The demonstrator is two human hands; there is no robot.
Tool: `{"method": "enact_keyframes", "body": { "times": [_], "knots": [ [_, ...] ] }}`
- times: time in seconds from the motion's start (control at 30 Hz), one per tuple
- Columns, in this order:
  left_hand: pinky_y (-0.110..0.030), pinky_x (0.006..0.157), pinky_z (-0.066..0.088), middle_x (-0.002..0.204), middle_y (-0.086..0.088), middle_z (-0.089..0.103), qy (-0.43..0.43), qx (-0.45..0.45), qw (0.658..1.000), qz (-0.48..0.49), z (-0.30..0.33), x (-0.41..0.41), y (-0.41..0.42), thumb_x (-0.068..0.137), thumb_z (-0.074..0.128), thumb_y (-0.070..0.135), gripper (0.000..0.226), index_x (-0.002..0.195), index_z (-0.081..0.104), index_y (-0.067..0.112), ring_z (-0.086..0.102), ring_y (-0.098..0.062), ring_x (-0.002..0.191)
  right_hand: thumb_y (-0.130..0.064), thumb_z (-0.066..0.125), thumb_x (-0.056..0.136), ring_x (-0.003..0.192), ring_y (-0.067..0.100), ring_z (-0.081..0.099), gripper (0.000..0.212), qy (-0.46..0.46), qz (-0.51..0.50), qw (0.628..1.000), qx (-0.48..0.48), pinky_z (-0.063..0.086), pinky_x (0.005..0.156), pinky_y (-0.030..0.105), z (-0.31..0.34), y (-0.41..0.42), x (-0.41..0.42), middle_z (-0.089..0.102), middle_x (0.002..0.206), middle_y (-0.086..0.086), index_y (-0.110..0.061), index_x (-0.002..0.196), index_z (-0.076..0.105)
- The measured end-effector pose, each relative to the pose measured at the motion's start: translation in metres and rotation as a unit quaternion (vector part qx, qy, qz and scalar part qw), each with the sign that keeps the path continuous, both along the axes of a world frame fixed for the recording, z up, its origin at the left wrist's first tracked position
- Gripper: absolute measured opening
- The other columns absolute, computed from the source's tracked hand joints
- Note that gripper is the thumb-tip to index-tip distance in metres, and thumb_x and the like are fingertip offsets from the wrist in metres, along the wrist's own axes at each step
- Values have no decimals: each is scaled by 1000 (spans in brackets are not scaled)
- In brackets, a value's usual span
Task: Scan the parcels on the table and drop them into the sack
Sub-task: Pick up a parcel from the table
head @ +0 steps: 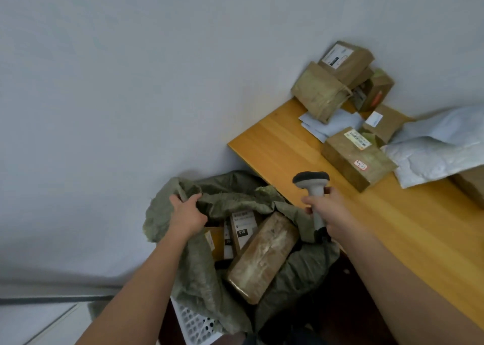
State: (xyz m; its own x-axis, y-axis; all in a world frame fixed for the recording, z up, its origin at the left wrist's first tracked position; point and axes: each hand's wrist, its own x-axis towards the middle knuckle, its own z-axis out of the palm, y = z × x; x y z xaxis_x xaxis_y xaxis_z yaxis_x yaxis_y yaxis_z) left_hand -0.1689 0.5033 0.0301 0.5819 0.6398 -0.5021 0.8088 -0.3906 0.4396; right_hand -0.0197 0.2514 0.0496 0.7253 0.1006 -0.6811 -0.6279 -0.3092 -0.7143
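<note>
A green woven sack (199,279) stands open on the floor beside the wooden table (379,221). My left hand (187,212) grips the sack's far rim. Inside lie a long taped brown parcel (262,258) and smaller labelled boxes (242,229). My right hand (331,210) holds a grey handheld scanner (313,187) by its handle, above the gap between sack and table. On the table lie a brown box with labels (357,159), a pale bubble mailer (440,145) and a pile of brown parcels (337,80) against the wall.
A white perforated plastic basket (193,323) sits under the sack. The grey wall (131,83) runs behind sack and table. White envelopes (332,125) lie under the parcel pile. Another brown box (471,185) shows at the right edge.
</note>
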Motion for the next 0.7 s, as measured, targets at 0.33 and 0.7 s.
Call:
{"method": "enact_keyframes", "body": {
  "times": [0.33,0.7],
  "knots": [
    [-57,113,17,156,-10,-2,66,258,963,-29,-6,59,-26,86,62,33,35,116,52,18,10,-45,138,-6,67,88,64,16,59,46,-71,-158,984,40,45,56,30,22,-76,47,57,105,11,-18,119,36],
    [-54,111,22,153,-11,6,41,122,976,-178,-18,196,-126,90,57,32,45,132,45,19,13,-38,139,-12,69,88,69,16,61,41,-137,-166,976,34,51,67,36,32,-141,144,59,98,6,-20,118,42]
  ]
}}
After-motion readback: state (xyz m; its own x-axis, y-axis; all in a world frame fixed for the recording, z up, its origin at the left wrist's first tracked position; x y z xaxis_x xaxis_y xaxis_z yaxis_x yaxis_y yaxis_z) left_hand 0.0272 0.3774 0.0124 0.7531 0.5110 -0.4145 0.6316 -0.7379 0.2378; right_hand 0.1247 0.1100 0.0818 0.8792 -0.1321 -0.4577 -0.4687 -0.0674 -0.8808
